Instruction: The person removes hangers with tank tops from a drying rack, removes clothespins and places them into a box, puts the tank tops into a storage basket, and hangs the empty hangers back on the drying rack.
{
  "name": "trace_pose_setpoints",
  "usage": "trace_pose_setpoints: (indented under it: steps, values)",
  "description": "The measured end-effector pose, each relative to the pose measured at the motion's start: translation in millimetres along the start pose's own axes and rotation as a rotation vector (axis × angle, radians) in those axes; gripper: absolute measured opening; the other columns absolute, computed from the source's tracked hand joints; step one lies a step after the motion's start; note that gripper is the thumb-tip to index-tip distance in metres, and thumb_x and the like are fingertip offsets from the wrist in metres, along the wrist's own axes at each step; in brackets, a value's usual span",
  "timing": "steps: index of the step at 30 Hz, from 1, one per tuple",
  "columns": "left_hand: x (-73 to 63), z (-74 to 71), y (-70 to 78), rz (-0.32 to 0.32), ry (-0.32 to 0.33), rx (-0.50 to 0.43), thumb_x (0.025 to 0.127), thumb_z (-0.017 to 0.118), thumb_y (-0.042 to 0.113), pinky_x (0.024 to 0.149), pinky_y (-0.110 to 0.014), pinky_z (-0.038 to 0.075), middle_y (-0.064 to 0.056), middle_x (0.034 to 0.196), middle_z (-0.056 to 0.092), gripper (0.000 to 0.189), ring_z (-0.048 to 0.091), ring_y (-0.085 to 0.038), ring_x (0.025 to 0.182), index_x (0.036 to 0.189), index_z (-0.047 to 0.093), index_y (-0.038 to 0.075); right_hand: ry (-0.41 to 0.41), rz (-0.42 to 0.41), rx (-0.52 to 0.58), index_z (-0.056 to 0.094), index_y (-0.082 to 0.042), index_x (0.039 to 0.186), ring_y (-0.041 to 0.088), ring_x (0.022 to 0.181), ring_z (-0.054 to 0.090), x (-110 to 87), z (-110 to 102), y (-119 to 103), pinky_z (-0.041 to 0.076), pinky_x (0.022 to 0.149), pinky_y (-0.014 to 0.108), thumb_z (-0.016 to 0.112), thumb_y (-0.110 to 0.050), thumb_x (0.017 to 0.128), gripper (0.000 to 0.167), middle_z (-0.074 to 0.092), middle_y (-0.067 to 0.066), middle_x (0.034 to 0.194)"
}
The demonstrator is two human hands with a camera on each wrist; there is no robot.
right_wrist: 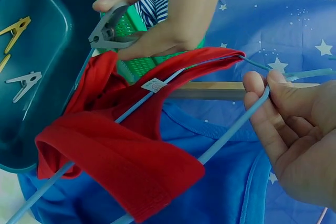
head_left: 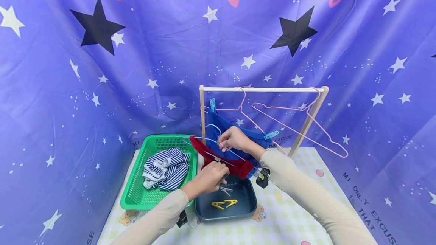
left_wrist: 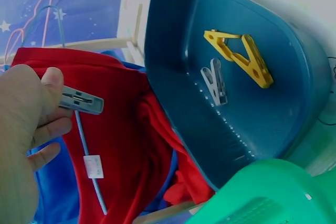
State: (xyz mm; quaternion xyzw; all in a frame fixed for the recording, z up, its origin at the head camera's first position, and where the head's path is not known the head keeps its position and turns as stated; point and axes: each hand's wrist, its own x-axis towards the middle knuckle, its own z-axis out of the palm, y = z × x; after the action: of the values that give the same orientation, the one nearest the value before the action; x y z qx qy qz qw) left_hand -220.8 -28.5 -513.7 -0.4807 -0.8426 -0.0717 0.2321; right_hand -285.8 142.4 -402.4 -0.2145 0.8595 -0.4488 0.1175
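Observation:
My right hand (head_left: 235, 139) pinches a light blue clothes hanger (right_wrist: 231, 128) close below its hook. A red garment (left_wrist: 121, 93) with a small white label hangs on this hanger, its waist edge spread along the wire. In my left hand (head_left: 209, 177) is a grey clothespin (right_wrist: 100, 38), squeezed between thumb and fingers, its jaws apart in the right wrist view. The left hand is beside the red garment's near edge, over the dark blue basin (head_left: 225, 217). Behind it, a blue garment (head_left: 221, 124) hangs from a pink hanger, fixed by light blue clothespins (head_left: 271, 135).
A wooden rack with a white rod (head_left: 279, 89) stands at the back, bearing another pink hanger (head_left: 289, 108). Yellow clothespins (head_left: 231, 202) and a grey-white one (head_left: 226, 190) lie in the basin. Left of it, a green basket (head_left: 127, 196) holds a striped garment (head_left: 170, 169).

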Motion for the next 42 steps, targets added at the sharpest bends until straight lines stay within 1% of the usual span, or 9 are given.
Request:
trace_pose_setpoints:
  steps: [6,11,16,22,27,31,34,37,42]
  values:
    - [-1.0,5.1,-0.7,-0.043,-0.108,0.037,0.093,0.075,0.031,0.088,-0.027,0.051,0.006,0.093,0.065,0.018,0.062,-0.011,0.089,0.102,0.066,0.018,0.002,0.004,0.002,0.075,0.006,0.086,0.017,0.067,0.074,-0.3,-1,2,0.064,0.071,0.034,0.069,0.004,0.092,0.009,0.075,0.013,0.079]
    - [-0.4,8.5,-0.5,-0.049,-0.173,0.074,0.093,0.075,0.036,0.086,-0.026,0.051,0.006,0.093,0.068,0.023,0.064,-0.011,0.09,0.106,0.071,0.018,0.018,0.001,0.012,0.075,0.006,0.085,0.018,0.067,0.074,-1.4,-3,2,0.064,0.071,0.035,0.069,0.005,0.092,0.009,0.075,0.014,0.079]
    - [1.9,11.4,-0.1,-0.059,-0.213,0.056,0.091,0.076,0.039,0.083,-0.025,0.05,0.006,0.089,0.069,0.026,0.064,-0.011,0.087,0.103,0.074,0.017,0.024,-0.001,0.009,0.075,0.004,0.084,0.018,0.067,0.075,-1.1,-5,3,0.064,0.072,0.035,0.069,0.005,0.091,0.01,0.075,0.014,0.079]
    - [7.2,18.3,1.2,-0.087,-0.256,0.041,0.088,0.08,0.037,0.08,-0.025,0.05,0.006,0.085,0.068,0.022,0.063,-0.012,0.083,0.096,0.074,0.017,0.029,0.001,0.004,0.076,0.003,0.084,0.018,0.067,0.074,-0.2,-6,1,0.064,0.072,0.035,0.069,0.004,0.092,0.01,0.074,0.013,0.079]
    - [10.9,26.8,5.2,-0.115,-0.331,0.068,0.087,0.08,0.037,0.079,-0.025,0.051,0.006,0.086,0.069,0.023,0.064,-0.011,0.082,0.096,0.074,0.018,0.042,-0.002,-0.034,0.075,0.005,0.086,0.018,0.067,0.074,-1.6,-7,0,0.064,0.073,0.033,0.07,0.004,0.091,0.008,0.074,0.013,0.078]
    - [12.0,33.8,8.3,-0.132,-0.38,0.104,0.086,0.08,0.038,0.077,-0.025,0.052,0.006,0.087,0.068,0.023,0.064,-0.012,0.083,0.095,0.072,0.018,0.049,-0.038,-0.089,0.075,0.006,0.084,0.019,0.066,0.074,-1.7,-8,-1,0.062,0.07,0.031,0.071,0.003,0.091,0.009,0.074,0.013,0.076]
    - [11.3,38.8,10.7,-0.15,-0.405,0.117,0.085,0.081,0.037,0.075,-0.025,0.051,0.005,0.086,0.069,0.022,0.065,-0.013,0.082,0.092,0.072,0.018,0.049,-0.078,-0.113,0.075,0.005,0.08,0.026,0.066,0.074,-1.6,-8,-2,0.061,0.066,0.028,0.071,0.003,0.091,0.011,0.073,0.013,0.073]
    - [10.4,44.5,13.1,-0.183,-0.442,0.105,0.085,0.081,0.034,0.071,-0.026,0.05,0.005,0.079,0.068,0.019,0.065,-0.013,0.076,0.084,0.071,0.018,0.051,-0.1,-0.128,0.075,0.005,0.08,0.03,0.067,0.074,-2.6,-9,-3,0.059,0.065,0.026,0.07,0.004,0.091,0.012,0.072,0.013,0.072]
    - [9.6,56.1,15.6,-0.244,-0.516,0.087,0.086,0.08,0.027,0.062,-0.026,0.048,0.005,0.063,0.063,0.022,0.061,-0.013,0.063,0.069,0.068,0.019,0.068,-0.089,-0.148,0.075,0.0,0.079,0.031,0.068,0.073,-4.8,-10,-7,0.06,0.067,0.025,0.07,0.003,0.091,0.014,0.072,0.011,0.073]
